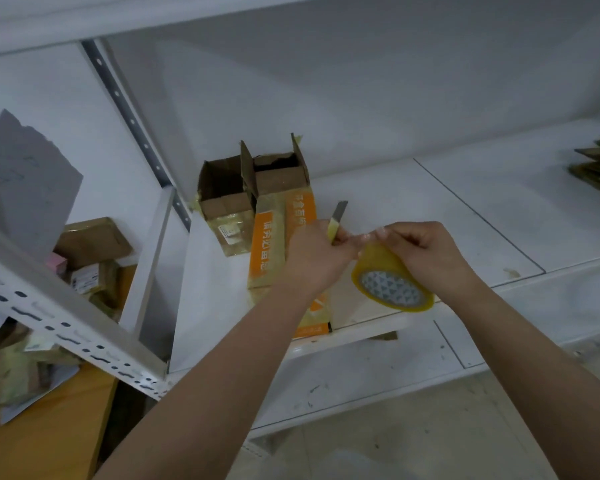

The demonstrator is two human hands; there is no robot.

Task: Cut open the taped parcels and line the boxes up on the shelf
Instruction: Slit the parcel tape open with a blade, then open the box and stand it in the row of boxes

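A person stands at a white metal shelf [413, 209], both bare arms reaching forward over it. The left hand [314, 256] is clenched round a small knife [337, 218], its blade tilted up and away from the fist. The right hand [426, 252] pinches the loose end of a roll of yellowish packing tape [392, 282], which hangs just below the fingers with its patterned core facing the viewer. The 2 hands almost touch, fingertip to fingertip, above the front of the shelf. Behind them on the shelf, near the left upright, 2 cardboard boxes stand side by side and touching. The smaller brown box [224, 202] on the left is open at the top, flaps up; its inside is dark and I cannot tell what it holds. The taller box [278, 216] on the right, with orange stripes and white lettering, is also open at the top, 2 flaps raised, contents hidden in shadow. At the far right edge of the shelf lies a stack of flattened cardboard [598, 164]. To the left, beyond the rack, taped parcels [90, 254] sit in a loose pile.
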